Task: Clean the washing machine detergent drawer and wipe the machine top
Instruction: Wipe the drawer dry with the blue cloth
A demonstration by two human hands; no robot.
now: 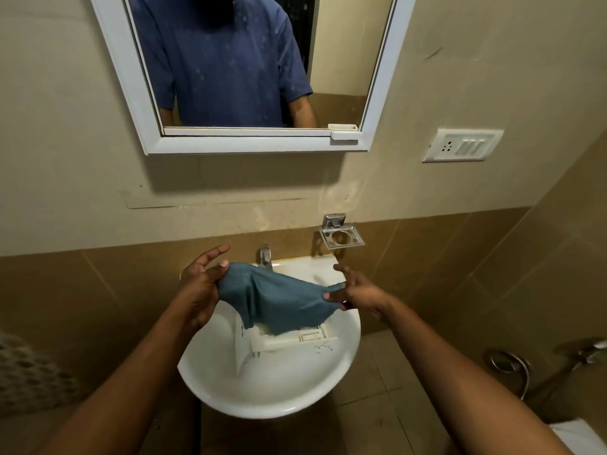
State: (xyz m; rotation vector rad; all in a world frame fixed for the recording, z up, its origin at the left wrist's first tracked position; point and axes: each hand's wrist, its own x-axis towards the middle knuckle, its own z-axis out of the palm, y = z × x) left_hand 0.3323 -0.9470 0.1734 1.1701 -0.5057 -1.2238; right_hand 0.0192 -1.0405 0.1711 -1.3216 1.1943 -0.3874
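A blue-grey cloth (279, 297) is stretched between both hands above a white wall-hung sink (230, 382). My left hand (200, 287) pinches the cloth's left corner with thumb and finger, the other fingers spread. My right hand (354, 290) grips the right corner. Under the hanging cloth, the white detergent drawer (295, 339) lies in the sink basin, its far part hidden by the cloth. The washing machine is out of view.
A chrome tap (265, 254) stands at the sink's back edge. A metal soap holder (341, 236) is fixed to the wall at the right. A mirror (243, 70) hangs above, a switch plate (463, 145) right of it. Shower fittings (512, 366) sit low right.
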